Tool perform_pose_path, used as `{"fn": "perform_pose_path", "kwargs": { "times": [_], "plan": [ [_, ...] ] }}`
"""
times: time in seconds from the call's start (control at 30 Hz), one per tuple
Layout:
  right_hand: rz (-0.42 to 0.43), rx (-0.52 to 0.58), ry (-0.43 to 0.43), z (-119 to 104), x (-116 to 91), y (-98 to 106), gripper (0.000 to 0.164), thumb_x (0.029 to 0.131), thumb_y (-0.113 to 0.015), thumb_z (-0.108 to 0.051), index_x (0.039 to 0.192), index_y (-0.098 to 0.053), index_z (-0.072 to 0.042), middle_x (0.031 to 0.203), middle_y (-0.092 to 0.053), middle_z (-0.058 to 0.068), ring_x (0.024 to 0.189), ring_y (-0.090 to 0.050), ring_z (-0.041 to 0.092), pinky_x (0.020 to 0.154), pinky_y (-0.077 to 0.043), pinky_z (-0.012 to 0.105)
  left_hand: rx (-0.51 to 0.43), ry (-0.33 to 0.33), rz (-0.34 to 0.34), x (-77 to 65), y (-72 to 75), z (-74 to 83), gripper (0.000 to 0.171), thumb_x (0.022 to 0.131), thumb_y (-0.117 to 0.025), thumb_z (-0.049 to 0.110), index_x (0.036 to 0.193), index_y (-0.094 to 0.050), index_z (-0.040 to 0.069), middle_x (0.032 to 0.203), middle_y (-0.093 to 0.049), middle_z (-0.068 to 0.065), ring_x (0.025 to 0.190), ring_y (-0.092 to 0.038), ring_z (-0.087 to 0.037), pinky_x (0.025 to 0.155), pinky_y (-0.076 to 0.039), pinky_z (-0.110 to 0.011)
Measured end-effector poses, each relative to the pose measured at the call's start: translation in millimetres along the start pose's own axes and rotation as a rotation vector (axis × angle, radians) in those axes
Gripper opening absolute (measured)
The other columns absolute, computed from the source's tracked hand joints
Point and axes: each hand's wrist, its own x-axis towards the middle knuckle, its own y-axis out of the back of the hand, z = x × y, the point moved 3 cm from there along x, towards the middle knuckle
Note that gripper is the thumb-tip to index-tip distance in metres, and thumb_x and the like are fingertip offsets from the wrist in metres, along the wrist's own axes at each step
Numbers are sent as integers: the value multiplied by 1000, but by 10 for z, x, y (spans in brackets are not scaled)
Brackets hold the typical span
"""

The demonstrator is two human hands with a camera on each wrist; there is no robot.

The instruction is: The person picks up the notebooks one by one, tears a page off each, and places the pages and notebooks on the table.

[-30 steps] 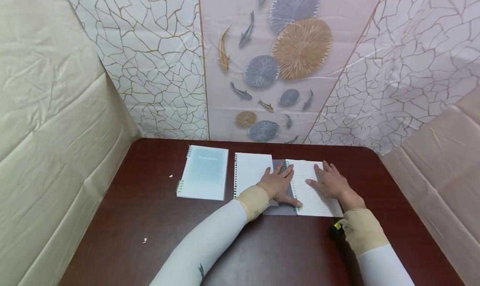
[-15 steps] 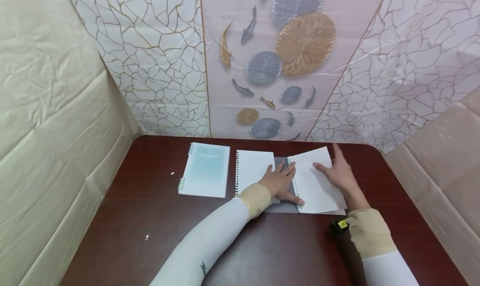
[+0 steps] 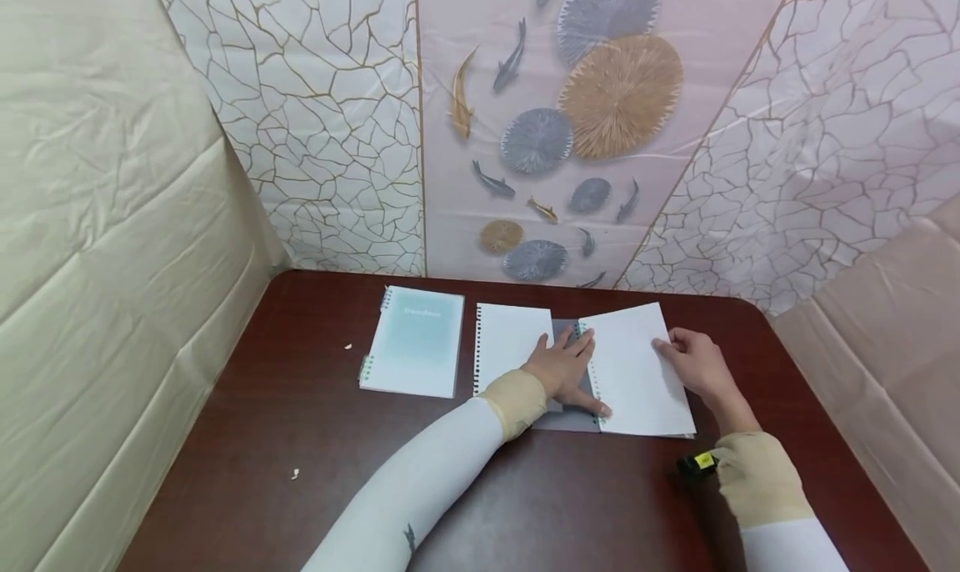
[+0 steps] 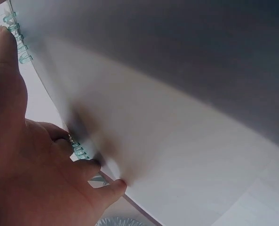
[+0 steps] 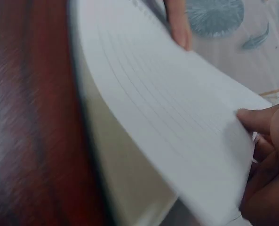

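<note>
A spiral notebook (image 3: 626,388) lies open on the table, its grey cover (image 3: 567,421) folded out to the left. My left hand (image 3: 564,374) rests with spread fingers across the cover and the ring binding; in the left wrist view its fingers (image 4: 112,192) lie along the green rings (image 4: 79,149). At the notebook's right edge my right hand (image 3: 701,363) pinches a lined page (image 5: 163,103) between thumb and curled fingers. That page is lifted and bowed above the ones beneath. A white sheet (image 3: 510,330) with a punched left edge lies partly over the cover, under the left hand.
A blue-and-white spiral notebook (image 3: 416,343) lies closed at the left on the dark red table (image 3: 300,422). Small white scraps (image 3: 295,474) are scattered nearby. A black and yellow object (image 3: 697,464) is beside the right wrist. Patterned cloth (image 3: 337,138) hangs behind the table.
My right hand has gone from lying flat on the open page to pinching its right edge, and the page has come up off the stack. The left hand has stayed on the binding.
</note>
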Motion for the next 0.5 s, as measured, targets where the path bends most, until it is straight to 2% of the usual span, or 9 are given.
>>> {"fn": "perform_pose_path", "kwargs": {
  "times": [0.1,0.33,0.5],
  "plan": [
    [-5,49,-12,86,-25,-57,36,108,-53,-33,92,-55,-1,66,-40,2,59,-42,18,50,-37,29,-22,-19,10,-55,30,4,120,79,-50,90,165,-11,16,172,-2,2,155,-4,-27,124,-19,-56],
    [-11,161,-62,244,-56,-150,44,107,-53,-40,83,-45,-4,64,-36,1,55,-36,16,49,-34,30,-22,-10,1,-67,56,15,118,79,-51,89,165,-12,17,172,-1,3,155,-4,-26,124,-19,-54],
    [-34,226,-65,297,-84,-203,46,106,-53,-41,82,-44,-3,61,-34,-3,53,-34,14,47,-35,30,-4,-12,-2,-66,58,15,120,78,-51,90,164,-13,16,172,-1,2,155,-4,-26,124,-21,-54]
  ]
}}
